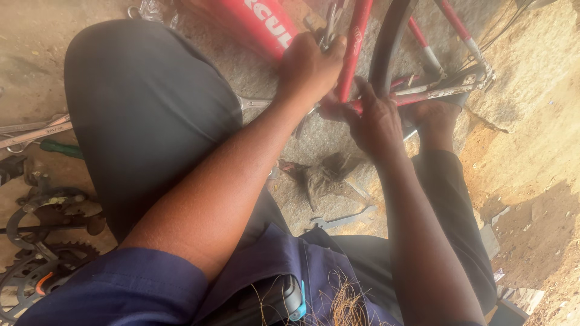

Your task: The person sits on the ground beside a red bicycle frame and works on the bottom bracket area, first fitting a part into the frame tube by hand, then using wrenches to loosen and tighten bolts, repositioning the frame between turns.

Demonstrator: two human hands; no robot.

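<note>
left hand (pixel 308 66): wrapped round the red frame (pixel 353 42)
right hand (pixel 374 121): gripping the frame's lower tube
floor: spanner (pixel 344 220), rag (pixel 326 175)

Both arms reach forward, hands close together

The left hand (pixel 309 66) is curled into a closed grip, knuckles up, forearm bare below a rolled blue sleeve. The right hand (pixel 373 121) lies just beside it, fingers pressed down and bent, wrist straight, its forearm stretched out.
</note>
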